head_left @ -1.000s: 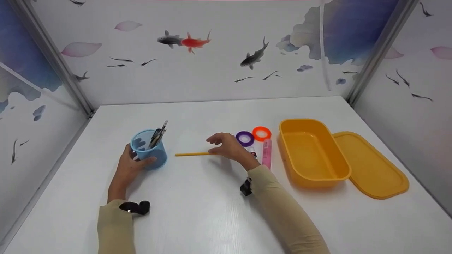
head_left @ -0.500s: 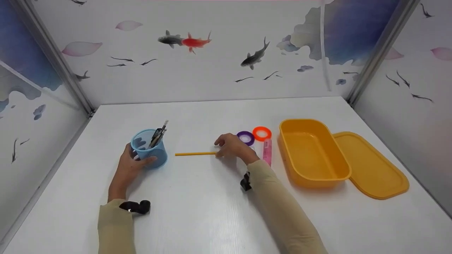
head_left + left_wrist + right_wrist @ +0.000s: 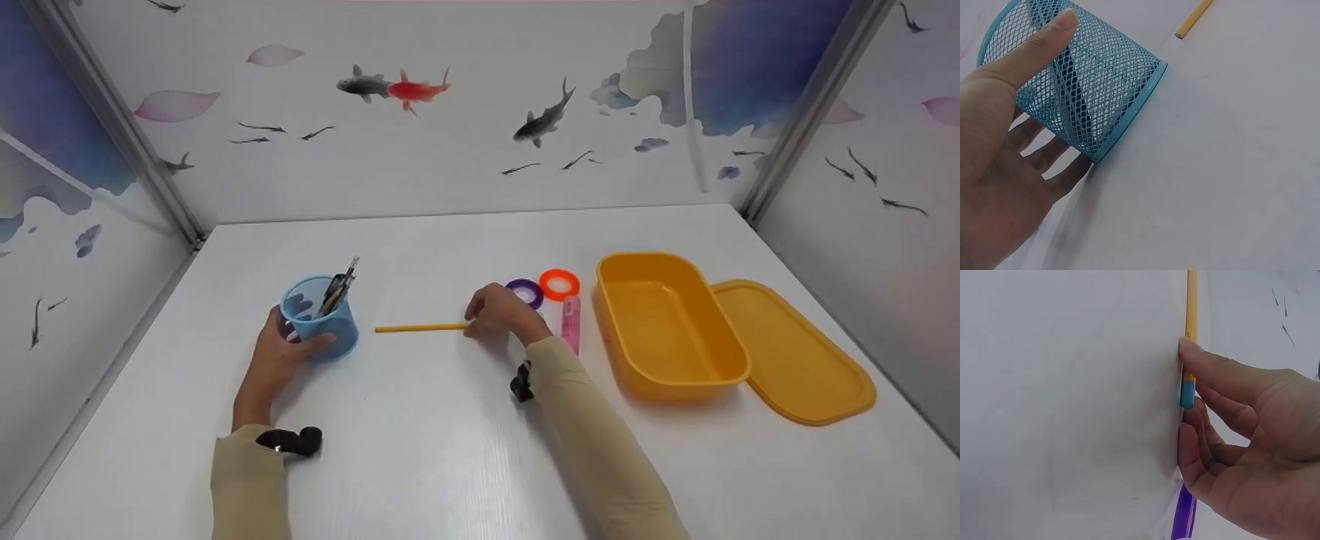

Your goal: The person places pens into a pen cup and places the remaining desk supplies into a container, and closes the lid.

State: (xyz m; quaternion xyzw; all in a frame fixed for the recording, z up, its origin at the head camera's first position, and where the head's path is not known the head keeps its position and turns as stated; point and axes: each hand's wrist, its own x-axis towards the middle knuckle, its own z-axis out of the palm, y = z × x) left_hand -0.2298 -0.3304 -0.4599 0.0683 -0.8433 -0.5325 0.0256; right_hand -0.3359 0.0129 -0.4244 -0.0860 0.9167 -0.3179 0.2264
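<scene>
On the left of the table in the head view, my left hand point(image 3: 274, 358) grips a light blue mesh pen cup point(image 3: 343, 331), thumb on the near side and fingers round the far side. Several pens point(image 3: 339, 292) lean in it. In the left wrist view the cup point(image 3: 1106, 73) looks tilted. My right hand point(image 3: 501, 311) pinches the right end of a yellow pencil point(image 3: 416, 328) lying crosswise mid-table. The right wrist view shows its blue tip point(image 3: 1187, 395) beside the thumb point(image 3: 1224, 371), with the other fingers curled below.
Behind the right hand lie a purple ring point(image 3: 539, 294) and an orange ring point(image 3: 574, 285), with a pink tube point(image 3: 571, 322) beside them. A yellow open container point(image 3: 671, 390) stands further right, its lid point(image 3: 814, 367) partly behind it. Printed walls enclose the table.
My right hand has slid right along the pencil to its end, and its fingers have closed together there. The left hand and pen cup stay put.
</scene>
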